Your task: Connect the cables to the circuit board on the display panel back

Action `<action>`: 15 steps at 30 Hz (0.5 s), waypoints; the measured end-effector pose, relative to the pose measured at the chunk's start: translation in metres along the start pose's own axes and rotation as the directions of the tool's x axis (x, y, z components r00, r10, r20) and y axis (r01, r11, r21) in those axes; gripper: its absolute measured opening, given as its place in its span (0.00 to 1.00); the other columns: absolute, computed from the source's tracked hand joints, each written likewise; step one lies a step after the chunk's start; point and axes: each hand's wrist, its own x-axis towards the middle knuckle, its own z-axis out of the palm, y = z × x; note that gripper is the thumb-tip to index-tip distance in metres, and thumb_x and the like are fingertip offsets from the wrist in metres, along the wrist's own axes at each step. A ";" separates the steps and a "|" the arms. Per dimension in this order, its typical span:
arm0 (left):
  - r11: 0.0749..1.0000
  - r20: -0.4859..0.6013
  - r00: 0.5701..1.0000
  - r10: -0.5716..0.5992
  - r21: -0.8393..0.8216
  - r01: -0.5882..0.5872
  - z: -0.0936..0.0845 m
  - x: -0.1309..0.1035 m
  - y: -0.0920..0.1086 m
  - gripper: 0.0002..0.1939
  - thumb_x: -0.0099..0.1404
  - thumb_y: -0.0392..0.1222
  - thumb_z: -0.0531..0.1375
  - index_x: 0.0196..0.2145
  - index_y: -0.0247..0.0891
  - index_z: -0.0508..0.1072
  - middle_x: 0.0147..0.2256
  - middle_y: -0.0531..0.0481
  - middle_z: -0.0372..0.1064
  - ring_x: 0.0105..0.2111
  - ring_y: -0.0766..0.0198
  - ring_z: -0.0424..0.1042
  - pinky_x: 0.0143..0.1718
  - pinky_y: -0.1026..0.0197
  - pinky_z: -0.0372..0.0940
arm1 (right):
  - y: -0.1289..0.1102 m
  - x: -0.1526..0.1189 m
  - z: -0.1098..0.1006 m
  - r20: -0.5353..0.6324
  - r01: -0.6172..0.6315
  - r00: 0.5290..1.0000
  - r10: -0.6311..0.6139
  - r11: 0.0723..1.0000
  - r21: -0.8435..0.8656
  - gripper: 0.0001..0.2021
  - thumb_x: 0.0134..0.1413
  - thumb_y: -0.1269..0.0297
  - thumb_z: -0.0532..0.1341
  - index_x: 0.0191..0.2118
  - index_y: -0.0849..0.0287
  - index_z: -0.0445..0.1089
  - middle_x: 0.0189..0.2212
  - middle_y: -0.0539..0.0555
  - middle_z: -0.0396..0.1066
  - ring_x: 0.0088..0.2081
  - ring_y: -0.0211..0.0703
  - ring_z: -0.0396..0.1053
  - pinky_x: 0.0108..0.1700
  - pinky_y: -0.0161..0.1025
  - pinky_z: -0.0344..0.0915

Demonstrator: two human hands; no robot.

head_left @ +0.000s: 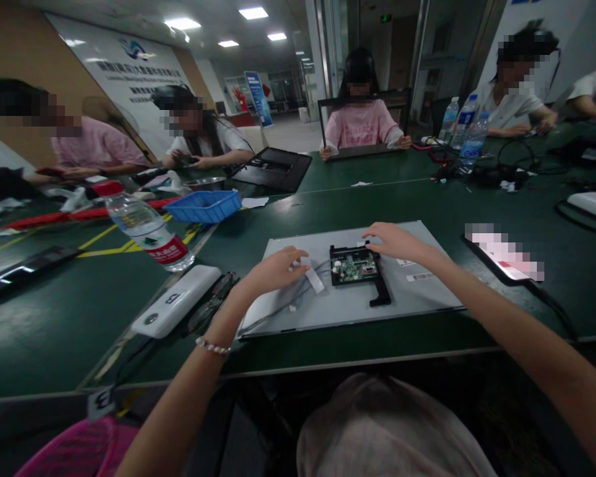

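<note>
A flat silver-grey panel (302, 318) lies on the green table. On it sits a black plastic frame (380, 291) with a green circuit board (355, 268) inside, a black arm sticking out toward me. My right hand (390, 240) is at the frame's upper right corner, fingers spread and curved down, nothing visible in its grasp. Over the panel's left part is my left hand (281, 268), fingers apart and slightly bent, beside a white strip (314, 277) and grey cables (283, 303). The fingertips are near the strip; contact is unclear.
Left of the panel are a white power bank (177, 301), glasses (211, 308), a water bottle (149, 228) and a blue basket (203, 207). A phone (506, 258) with a cable lies right. Several people sit around the table; one across holds a black frame (365, 154).
</note>
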 end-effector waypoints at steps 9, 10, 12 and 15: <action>0.984 0.074 0.994 0.075 -0.167 -0.062 0.001 0.024 -0.014 0.15 0.63 0.45 0.51 0.39 0.38 0.73 0.36 0.48 0.73 0.36 0.62 0.70 0.40 0.62 0.64 | -0.009 0.033 0.011 0.093 -0.063 0.992 0.086 0.973 -0.222 0.12 0.57 0.67 0.56 0.39 0.56 0.77 0.39 0.58 0.76 0.43 0.52 0.71 0.42 0.42 0.64; 0.983 0.071 0.994 0.080 -0.171 -0.066 0.000 0.026 -0.020 0.15 0.62 0.45 0.51 0.39 0.38 0.73 0.37 0.48 0.73 0.36 0.62 0.70 0.41 0.62 0.64 | -0.009 0.034 0.011 0.086 -0.062 0.993 0.083 0.973 -0.225 0.12 0.57 0.68 0.56 0.39 0.56 0.77 0.39 0.58 0.76 0.43 0.52 0.71 0.42 0.42 0.64; 0.987 0.067 0.995 0.078 -0.147 -0.067 -0.003 0.030 -0.033 0.15 0.62 0.45 0.51 0.39 0.38 0.73 0.38 0.48 0.73 0.37 0.62 0.70 0.42 0.63 0.64 | -0.007 0.036 0.011 0.064 -0.062 0.995 0.078 0.974 -0.219 0.13 0.57 0.68 0.55 0.39 0.57 0.78 0.40 0.59 0.76 0.42 0.53 0.71 0.41 0.43 0.64; 0.994 0.064 0.996 0.065 -0.092 -0.059 -0.006 0.036 -0.053 0.16 0.62 0.44 0.50 0.39 0.37 0.74 0.38 0.48 0.73 0.38 0.63 0.70 0.43 0.64 0.63 | -0.002 0.039 0.010 0.057 -0.077 0.995 0.087 0.983 -0.168 0.12 0.56 0.68 0.56 0.39 0.57 0.78 0.40 0.59 0.75 0.42 0.53 0.71 0.42 0.43 0.64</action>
